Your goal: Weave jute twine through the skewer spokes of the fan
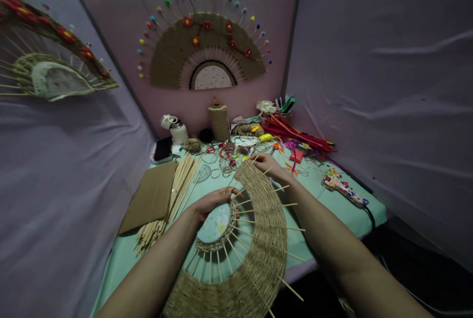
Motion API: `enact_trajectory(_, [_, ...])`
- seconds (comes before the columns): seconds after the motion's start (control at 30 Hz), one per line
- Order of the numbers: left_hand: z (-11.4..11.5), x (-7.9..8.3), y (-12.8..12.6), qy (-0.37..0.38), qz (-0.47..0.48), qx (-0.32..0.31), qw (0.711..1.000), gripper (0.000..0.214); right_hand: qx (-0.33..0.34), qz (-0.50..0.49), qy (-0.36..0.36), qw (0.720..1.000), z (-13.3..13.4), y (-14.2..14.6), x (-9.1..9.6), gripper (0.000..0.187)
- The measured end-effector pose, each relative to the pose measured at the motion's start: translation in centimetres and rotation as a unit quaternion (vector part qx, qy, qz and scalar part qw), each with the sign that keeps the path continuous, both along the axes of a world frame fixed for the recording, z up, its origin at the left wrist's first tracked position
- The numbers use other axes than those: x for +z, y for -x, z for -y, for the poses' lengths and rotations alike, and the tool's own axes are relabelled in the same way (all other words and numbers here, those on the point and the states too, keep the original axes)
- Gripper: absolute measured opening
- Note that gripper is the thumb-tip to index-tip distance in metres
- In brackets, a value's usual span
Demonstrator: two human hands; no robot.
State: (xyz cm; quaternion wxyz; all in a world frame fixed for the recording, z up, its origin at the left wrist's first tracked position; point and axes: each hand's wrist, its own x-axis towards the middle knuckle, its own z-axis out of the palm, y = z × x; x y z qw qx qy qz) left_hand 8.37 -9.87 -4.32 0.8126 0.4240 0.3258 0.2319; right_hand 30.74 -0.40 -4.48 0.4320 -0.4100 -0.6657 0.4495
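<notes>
A half-round fan of wooden sticks woven with jute twine lies on the green table in front of me. My left hand rests on its inner part beside the pale flowered centre disc, fingers curled around a stick near the hub. My right hand is at the far end of the woven band, fingers pinched on the twine and stick ends there.
A bundle of wooden sticks and a brown card sheet lie at the left. A twine spool, red pipe cleaners, a glue gun and a phone stand further back. Finished fans hang on the purple walls.
</notes>
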Motion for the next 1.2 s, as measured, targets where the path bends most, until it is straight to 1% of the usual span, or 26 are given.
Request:
enact_trajectory(0.13, [-0.2, 0.1, 0.7, -0.009, -0.009, 0.049, 0.999, 0.028, 0.016, 0.007, -0.011, 1.0, 0.8, -0.5, 1.0, 0.025])
enact_trajectory(0.2, [-0.2, 0.1, 0.8, -0.02, -0.015, 0.061, 0.998, 0.026, 0.024, 0.01, -0.01, 1.0, 1.0, -0.7, 1.2, 0.027])
enact_trajectory(0.33, [-0.2, 0.0, 0.9, -0.031, -0.015, 0.064, 0.997, 0.025, 0.043, 0.006, 0.007, 0.999, 1.1, -1.1, 1.5, 0.029])
enact_trajectory(0.47, [-0.2, -0.1, 0.8, -0.029, -0.013, 0.063, 0.998, 0.029, 0.043, -0.008, 0.031, 0.999, 1.3, -1.6, 1.7, 0.031])
enact_trajectory(0.57, [-0.2, -0.2, 0.6, -0.031, -0.021, 0.064, 0.997, 0.031, 0.03, -0.007, 0.046, 0.998, 1.3, -1.9, 1.7, 0.033])
enact_trajectory(0.67, [-0.2, -0.4, 0.4, -0.03, -0.041, 0.067, 0.996, 0.031, 0.004, 0.006, 0.042, 0.999, 1.1, -1.8, 1.3, 0.033])
enact_trajectory(0.73, [-0.2, -0.5, 0.2, -0.026, -0.051, 0.069, 0.996, 0.031, -0.015, 0.022, 0.019, 0.999, 0.7, -1.6, 0.9, 0.032])
enact_trajectory(0.9, [-0.3, -0.9, -0.1, -0.031, -0.058, 0.069, 0.995, 0.031, -0.058, 0.079, -0.073, 0.992, -0.1, -1.2, 0.3, 0.023])
enact_trajectory(1.0, [-0.4, -1.1, -0.1, -0.03, -0.057, 0.065, 0.996, 0.032, -0.081, 0.107, -0.122, 0.983, -0.2, -1.2, 0.2, 0.019])
enact_trajectory(1.07, [-0.4, -1.1, -0.1, -0.03, -0.055, 0.063, 0.996, 0.031, -0.092, 0.125, -0.169, 0.973, 0.0, -1.2, 0.4, 0.014])
enact_trajectory(1.13, [-0.4, -1.1, -0.1, -0.028, -0.052, 0.069, 0.996, 0.031, -0.085, 0.141, -0.216, 0.963, 0.3, -1.1, 0.6, 0.01])
enact_trajectory(1.2, [-0.4, -1.1, -0.1, -0.025, -0.053, 0.08, 0.995, 0.031, -0.055, 0.152, -0.247, 0.956, 0.6, -1.0, 0.8, 0.008])
